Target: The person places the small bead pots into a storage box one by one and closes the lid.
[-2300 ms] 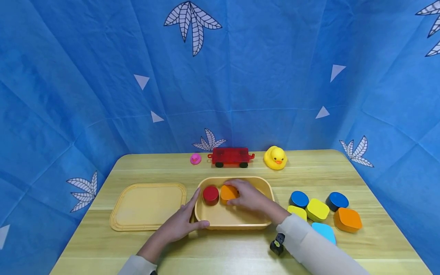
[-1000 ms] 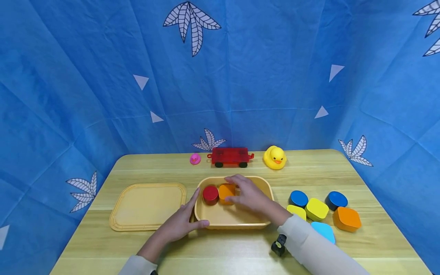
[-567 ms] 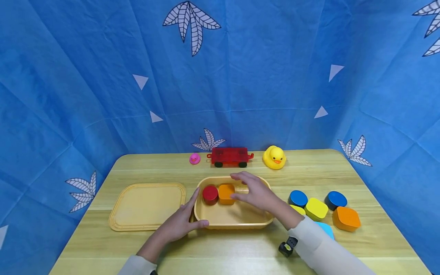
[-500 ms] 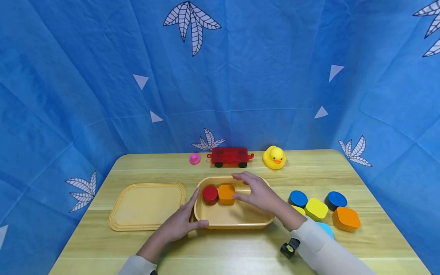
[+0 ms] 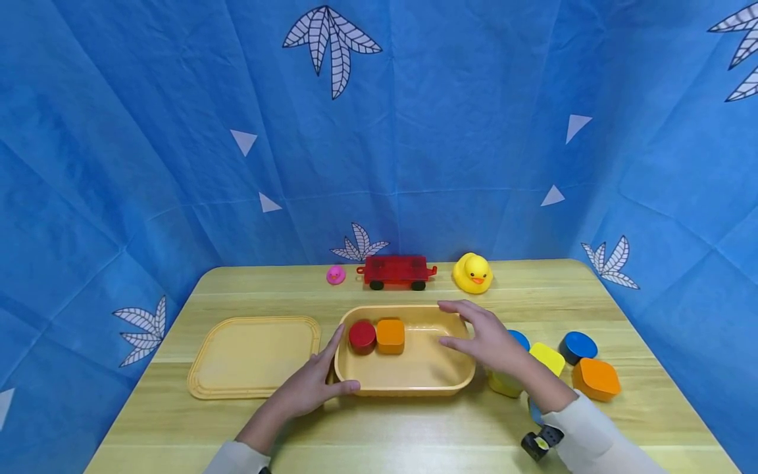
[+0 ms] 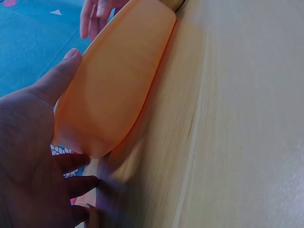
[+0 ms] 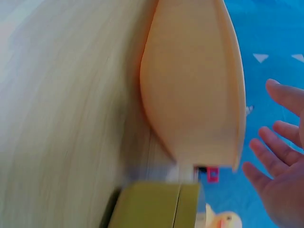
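Note:
A pale yellow-orange plastic box [image 5: 414,376] stands on the table. Inside, at its left end, a red round block [image 5: 362,336] and an orange rounded-square block [image 5: 391,335] sit side by side. My left hand [image 5: 303,390] rests against the box's left end, thumb and fingers spread around it without curling. My right hand [image 5: 493,341] hovers over the box's right end, fingers spread and holding nothing. In the right wrist view, the right hand's fingers [image 7: 270,152] show apart from the box wall [image 7: 190,85].
A flat matching lid [image 5: 254,357] lies left of the box. On the right are blue [image 5: 579,347], yellow [image 5: 548,357] and orange [image 5: 597,378] blocks, some partly behind the right arm. A pink duck [image 5: 335,274], red wagon [image 5: 397,270] and yellow duck [image 5: 473,273] line the back.
My right hand has let go of the orange block and moved right, away from it. The orange block has shifted slightly left, up to the red one. The left hand stays put.

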`<state>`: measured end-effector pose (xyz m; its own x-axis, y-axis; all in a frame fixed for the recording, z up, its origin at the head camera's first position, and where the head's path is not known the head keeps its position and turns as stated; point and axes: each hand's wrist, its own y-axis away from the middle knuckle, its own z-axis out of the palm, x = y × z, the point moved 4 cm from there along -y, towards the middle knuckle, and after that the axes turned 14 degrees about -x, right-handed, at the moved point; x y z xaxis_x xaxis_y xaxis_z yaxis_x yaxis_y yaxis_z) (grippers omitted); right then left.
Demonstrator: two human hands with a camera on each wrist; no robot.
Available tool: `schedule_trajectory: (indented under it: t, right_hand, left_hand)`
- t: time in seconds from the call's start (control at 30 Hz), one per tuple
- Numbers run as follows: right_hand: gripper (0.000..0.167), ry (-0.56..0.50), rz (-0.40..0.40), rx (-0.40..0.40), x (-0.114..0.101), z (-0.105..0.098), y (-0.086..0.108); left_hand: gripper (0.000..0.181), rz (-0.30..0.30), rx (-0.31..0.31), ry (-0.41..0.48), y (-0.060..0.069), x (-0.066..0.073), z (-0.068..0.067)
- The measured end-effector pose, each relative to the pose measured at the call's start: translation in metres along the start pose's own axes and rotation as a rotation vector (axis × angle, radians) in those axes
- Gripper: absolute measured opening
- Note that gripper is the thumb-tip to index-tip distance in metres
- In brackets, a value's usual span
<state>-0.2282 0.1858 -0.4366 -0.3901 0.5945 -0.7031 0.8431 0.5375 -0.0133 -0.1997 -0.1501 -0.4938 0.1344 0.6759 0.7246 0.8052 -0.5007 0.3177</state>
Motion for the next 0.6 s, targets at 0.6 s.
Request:
schedule_trajectory:
  t: [0.6]
  right_hand:
    - [0.069, -0.050, 0.175, -0.142, 0.063, -0.050, 0.058]
  left_hand:
    - [0.108, 0.005, -0.005, -0.001, 0.001, 0.001, -0.001]
